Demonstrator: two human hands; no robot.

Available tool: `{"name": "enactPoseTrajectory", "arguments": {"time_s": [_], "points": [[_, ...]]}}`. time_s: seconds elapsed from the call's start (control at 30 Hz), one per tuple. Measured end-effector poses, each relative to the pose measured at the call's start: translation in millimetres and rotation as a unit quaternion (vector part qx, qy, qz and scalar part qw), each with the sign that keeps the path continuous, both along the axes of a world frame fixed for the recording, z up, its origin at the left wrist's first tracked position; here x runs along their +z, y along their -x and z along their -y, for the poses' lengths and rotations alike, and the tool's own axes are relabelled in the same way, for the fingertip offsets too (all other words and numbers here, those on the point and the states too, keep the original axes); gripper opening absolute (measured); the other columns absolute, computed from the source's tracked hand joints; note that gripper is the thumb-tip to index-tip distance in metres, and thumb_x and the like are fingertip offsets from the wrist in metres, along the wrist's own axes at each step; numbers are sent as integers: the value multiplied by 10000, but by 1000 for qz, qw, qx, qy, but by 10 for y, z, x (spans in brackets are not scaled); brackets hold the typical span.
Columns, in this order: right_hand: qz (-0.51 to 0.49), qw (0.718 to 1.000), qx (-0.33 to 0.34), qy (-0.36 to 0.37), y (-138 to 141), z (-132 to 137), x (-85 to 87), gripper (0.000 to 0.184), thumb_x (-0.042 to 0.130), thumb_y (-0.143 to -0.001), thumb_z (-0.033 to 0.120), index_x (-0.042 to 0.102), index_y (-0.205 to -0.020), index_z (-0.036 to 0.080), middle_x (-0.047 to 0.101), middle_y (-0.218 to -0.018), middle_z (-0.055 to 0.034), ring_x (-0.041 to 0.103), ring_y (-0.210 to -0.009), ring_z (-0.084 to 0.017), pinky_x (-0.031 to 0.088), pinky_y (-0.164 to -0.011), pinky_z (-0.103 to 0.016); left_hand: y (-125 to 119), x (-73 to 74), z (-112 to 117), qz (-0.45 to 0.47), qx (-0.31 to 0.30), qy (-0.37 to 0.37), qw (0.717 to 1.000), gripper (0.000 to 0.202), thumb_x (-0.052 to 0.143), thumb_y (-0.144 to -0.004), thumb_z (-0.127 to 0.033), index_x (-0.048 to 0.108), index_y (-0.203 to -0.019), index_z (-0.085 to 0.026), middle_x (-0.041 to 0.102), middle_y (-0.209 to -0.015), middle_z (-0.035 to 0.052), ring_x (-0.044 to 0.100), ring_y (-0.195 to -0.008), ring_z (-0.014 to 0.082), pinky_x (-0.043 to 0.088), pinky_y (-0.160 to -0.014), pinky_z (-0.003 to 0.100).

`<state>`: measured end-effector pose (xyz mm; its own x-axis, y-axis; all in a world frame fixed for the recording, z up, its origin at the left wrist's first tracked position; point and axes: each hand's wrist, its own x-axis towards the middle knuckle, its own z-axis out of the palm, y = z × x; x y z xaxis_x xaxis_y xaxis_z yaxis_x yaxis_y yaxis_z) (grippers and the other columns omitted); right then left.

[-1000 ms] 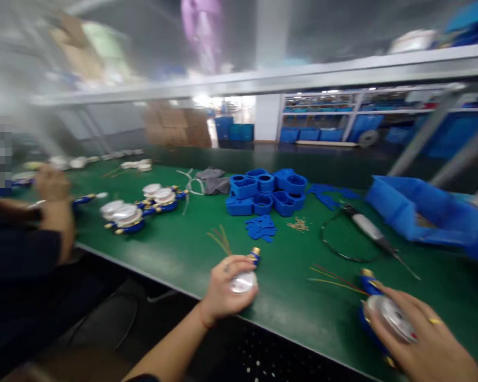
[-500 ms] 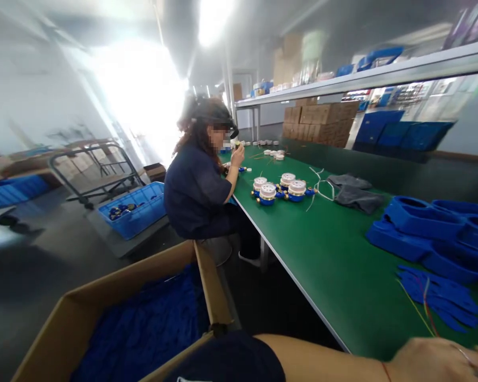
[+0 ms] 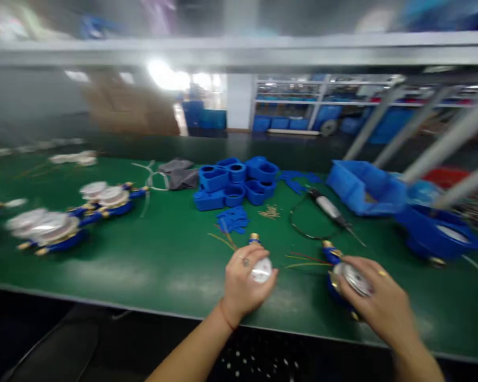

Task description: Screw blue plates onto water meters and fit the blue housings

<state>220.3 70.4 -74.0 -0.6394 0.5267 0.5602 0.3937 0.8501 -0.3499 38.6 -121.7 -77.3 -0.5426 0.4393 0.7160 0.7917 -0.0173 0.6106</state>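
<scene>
My left hand (image 3: 242,281) is wrapped round a water meter (image 3: 262,270) with a white round dial, near the table's front edge. A brass end pokes out past the fingers, and thin yellow and red wires lie by it. To the right, my right hand (image 3: 386,300) grips a second water meter (image 3: 356,279), whose blue body and brass end show on its left side. Red and yellow wires (image 3: 308,263) stick out from this meter toward the left. Beyond it lies an electric screwdriver (image 3: 329,208) with a dark cable.
Blue plastic housings (image 3: 235,183) and blue gloves (image 3: 233,218) lie mid-table beside small brass-coloured pins (image 3: 270,212). Several water meters (image 3: 113,197) stand at left near a grey cloth (image 3: 181,175). A blue bin (image 3: 366,185) and slanted posts (image 3: 418,148) are at right; a shelf (image 3: 239,53) spans above.
My view has swung right, from the co-worker and cardboard box to the table in front of me. Both my hands now show, each on a water meter.
</scene>
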Motion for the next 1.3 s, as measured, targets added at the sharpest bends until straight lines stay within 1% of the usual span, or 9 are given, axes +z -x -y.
{"name": "enactPoseTrajectory", "arguments": {"time_s": [0.07,0.1,0.2,0.4,0.57,0.9,1.13,1.2,1.3], "points": [[18,999,-16,22,-173,56,90,333,574,-825,456,633,-1042,211,613,-1035,-69,625,-880,-190,525,-766,-319,75,-31,15,8,-23,5,1000,268,688,-744,-168,632,-1007,-169,666,-1018,113,629,-964,235,512,-877,418],[18,999,-13,38,-187,86,116,309,580,-820,414,635,-1047,213,611,-1040,-70,626,-898,-192,522,-788,-313,106,-47,18,-6,-12,16,1000,271,693,-750,-179,629,-1013,-172,665,-1013,103,631,-945,224,514,-869,402],[3,998,-15,57,-128,159,145,274,606,-792,329,645,-1035,209,607,-1038,-73,626,-911,-189,521,-811,-305,136,-65,37,-41,13,31,999,259,702,-756,-207,626,-1002,-173,664,-986,76,635,-906,198,513,-854,352],[-19,999,-33,38,-107,233,114,287,610,-787,260,634,-1067,203,604,-1052,-85,626,-896,-184,534,-805,-312,92,-58,17,-91,-13,45,995,288,708,-748,-233,621,-1016,-174,663,-1000,76,644,-891,203,511,-837,343],[-11,999,-36,28,-102,205,100,303,610,-792,279,628,-1085,204,604,-1069,-88,628,-909,-195,541,-796,-330,45,-51,-25,-80,12,46,996,281,697,-758,-231,616,-1023,-187,659,-1010,77,641,-904,212,516,-826,358],[12,999,-52,-5,-39,142,51,320,596,-804,330,631,-1104,223,613,-1100,-72,646,-904,-197,543,-769,-321,20,-10,-23,-68,12,65,996,252,671,-776,-203,600,-1017,-180,646,-1019,82,628,-925,211,512,-832,362],[53,996,-56,-41,-41,167,143,314,530,-845,351,631,-1109,214,628,-1092,-86,655,-869,-188,539,-741,-305,25,-38,-20,-57,8,70,996,246,672,-785,-244,602,-1016,-199,634,-1031,78,620,-938,226,510,-846,392],[63,996,-49,-50,-47,156,159,322,527,-850,356,625,-1120,211,623,-1105,-91,647,-896,-200,539,-757,-323,27,-40,-11,-55,2,67,996,285,674,-784,-271,592,-1047,-200,615,-1081,90,607,-977,240,506,-862,409],[82,994,-34,-60,-56,133,172,360,544,-849,374,606,-1168,219,603,-1137,-102,612,-989,-236,524,-825,-387,26,-55,40,-49,13,45,998,338,620,-810,-283,554,-1130,-196,555,-1197,118,547,-1103,277,466,-932,464]]}}
